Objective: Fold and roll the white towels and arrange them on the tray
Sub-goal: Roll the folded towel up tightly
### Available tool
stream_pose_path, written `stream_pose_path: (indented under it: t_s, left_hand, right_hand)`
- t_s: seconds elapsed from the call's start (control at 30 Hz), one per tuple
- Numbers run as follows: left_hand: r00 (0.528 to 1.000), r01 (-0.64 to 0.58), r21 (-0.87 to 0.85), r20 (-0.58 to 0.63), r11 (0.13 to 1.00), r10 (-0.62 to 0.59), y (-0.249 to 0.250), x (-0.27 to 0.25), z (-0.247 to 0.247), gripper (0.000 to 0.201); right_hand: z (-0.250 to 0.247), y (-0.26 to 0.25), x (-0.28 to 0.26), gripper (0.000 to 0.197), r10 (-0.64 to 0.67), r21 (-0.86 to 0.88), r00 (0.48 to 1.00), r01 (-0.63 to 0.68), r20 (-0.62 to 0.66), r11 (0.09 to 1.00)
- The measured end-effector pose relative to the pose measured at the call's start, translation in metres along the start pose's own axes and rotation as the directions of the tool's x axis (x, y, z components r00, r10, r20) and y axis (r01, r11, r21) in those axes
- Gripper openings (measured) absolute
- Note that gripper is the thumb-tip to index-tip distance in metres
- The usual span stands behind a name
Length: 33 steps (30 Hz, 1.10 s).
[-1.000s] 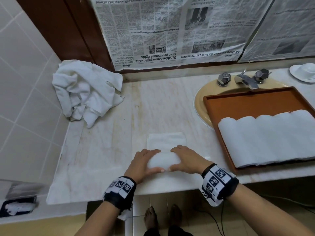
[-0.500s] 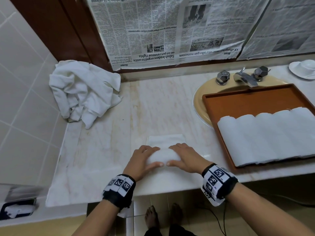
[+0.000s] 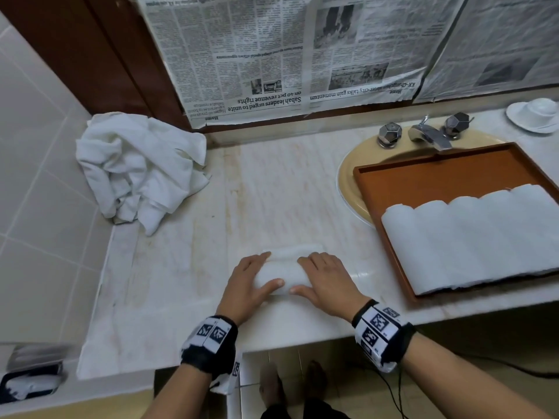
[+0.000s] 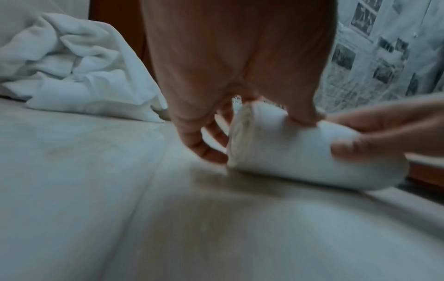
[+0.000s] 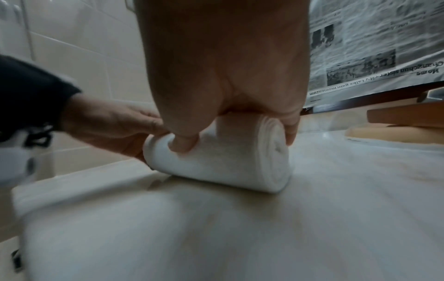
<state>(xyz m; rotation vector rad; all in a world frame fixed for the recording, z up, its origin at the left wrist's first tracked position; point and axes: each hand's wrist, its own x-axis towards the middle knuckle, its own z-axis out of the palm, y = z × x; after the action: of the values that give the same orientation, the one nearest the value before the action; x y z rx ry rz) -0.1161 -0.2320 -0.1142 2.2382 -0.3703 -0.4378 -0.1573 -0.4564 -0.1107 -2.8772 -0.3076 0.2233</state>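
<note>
A white towel roll (image 3: 282, 272) lies on the marble counter near its front edge, with a short flat strip still showing beyond it. My left hand (image 3: 249, 279) grips its left end, fingers over the top and thumb at the near side. My right hand (image 3: 325, 278) grips its right end the same way. The left wrist view shows the roll (image 4: 288, 152) and its spiral end; the right wrist view shows the roll (image 5: 230, 159) under my curled fingers. Several rolled towels (image 3: 472, 240) lie side by side in the brown tray (image 3: 423, 173).
A heap of loose white towels (image 3: 139, 170) sits in the back left corner by the tiled wall. The tray rests over a yellow sink (image 3: 348, 179) with a chrome tap (image 3: 429, 136). A white dish (image 3: 535, 114) stands far right. Newspaper covers the wall behind.
The roll has moved away from me and grown thicker; the flat part of the towel beyond it has shrunk to a narrow strip. Both hands stayed on it.
</note>
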Motion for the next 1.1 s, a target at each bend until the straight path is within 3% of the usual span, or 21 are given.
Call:
stream_pose_path:
  t_s: [0.1, 0.2, 0.3, 0.4, 0.5, 0.63, 0.7, 0.77, 0.87, 0.97, 1.1]
  left_hand:
    - [0.998, -0.032, -0.017, -0.057, 0.999, 0.031, 0.004, -0.004, 0.005, 0.065]
    - [1.0, 0.023, 0.018, 0.017, 1.0, -0.024, 0.007, 0.007, 0.0, 0.056]
    - [0.992, 0.05, 0.071, 0.114, 0.996, -0.058, 0.013, 0.022, -0.009, 0.049]
    - [0.975, 0.096, 0.071, 0.192, 0.993, -0.108, 0.016, 0.031, -0.013, 0.044]
    - [0.967, 0.195, 0.024, 0.161, 0.98, -0.197, 0.022, 0.033, -0.006, 0.05]
    - [0.937, 0.348, -0.077, -0.013, 0.934, -0.35, 0.025, 0.016, 0.011, 0.068]
    - [0.919, 0.392, -0.092, -0.019, 0.916, -0.395, 0.023, 0.005, 0.017, 0.07]
    - [0.898, 0.43, -0.24, 0.014, 0.87, -0.44, 0.022, -0.002, 0.022, 0.061]
    - [0.892, 0.423, -0.425, 0.041, 0.8, -0.45, 0.021, -0.003, 0.024, 0.068]
    - [0.898, 0.398, -0.487, 0.036, 0.777, -0.438, 0.025, -0.005, 0.022, 0.071]
    - [0.921, 0.377, -0.515, 0.119, 0.77, -0.372, 0.044, -0.01, 0.014, 0.062]
  right_hand:
    - [-0.011, 0.005, 0.009, 0.091, 0.048, 0.093, 0.992, -0.059, 0.121, 0.994]
    - [-0.011, 0.008, 0.009, 0.072, 0.068, 0.186, 0.993, -0.086, 0.102, 0.979]
    - [-0.001, 0.006, -0.003, 0.069, 0.044, 0.0, 0.997, -0.044, -0.064, 0.999]
    - [0.005, 0.004, -0.011, 0.08, 0.059, -0.101, 0.998, -0.062, -0.036, 0.993]
    - [-0.005, 0.007, -0.002, 0.089, 0.135, -0.072, 0.99, -0.132, 0.041, 0.989]
    - [-0.018, 0.006, 0.01, 0.082, 0.184, 0.014, 0.968, -0.189, 0.17, 0.982]
    - [-0.021, 0.005, 0.01, 0.08, 0.207, 0.043, 0.955, -0.221, 0.214, 0.974]
    - [-0.02, 0.004, 0.008, 0.082, 0.227, 0.083, 0.941, -0.255, 0.253, 0.963]
    - [-0.013, 0.001, 0.003, 0.085, 0.231, 0.2, 0.925, -0.298, 0.301, 0.933]
    - [-0.009, -0.001, -0.005, 0.085, 0.212, 0.294, 0.914, -0.32, 0.346, 0.9]
    - [-0.014, 0.006, -0.017, 0.078, 0.163, 0.359, 0.904, -0.315, 0.395, 0.879]
